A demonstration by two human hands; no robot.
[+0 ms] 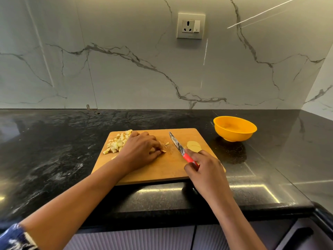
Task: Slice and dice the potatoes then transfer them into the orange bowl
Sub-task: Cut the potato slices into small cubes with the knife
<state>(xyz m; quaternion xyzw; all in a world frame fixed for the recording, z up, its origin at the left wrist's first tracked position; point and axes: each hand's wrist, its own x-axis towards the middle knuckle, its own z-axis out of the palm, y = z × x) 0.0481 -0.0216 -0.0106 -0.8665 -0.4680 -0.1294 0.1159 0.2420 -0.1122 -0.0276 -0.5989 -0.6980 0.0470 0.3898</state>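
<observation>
A wooden cutting board [173, 170] lies on the black counter. Diced potato pieces [117, 143] are heaped at its far left corner. My left hand [140, 150] rests palm down beside that heap, its fingers curled over a few small potato bits [163, 151]. My right hand [203, 170] grips the red handle of a knife [177, 143] whose blade points away over the middle of the board. Flat potato slices [193, 146] lie just right of the blade. The orange bowl [234, 129] stands empty on the counter beyond the board's right corner.
The black stone counter [54, 150] runs along a marble wall with a power socket [191, 26]. The counter's front edge is just under the board, with cabinet fronts [144, 239] below. A side wall meets the counter at the far right.
</observation>
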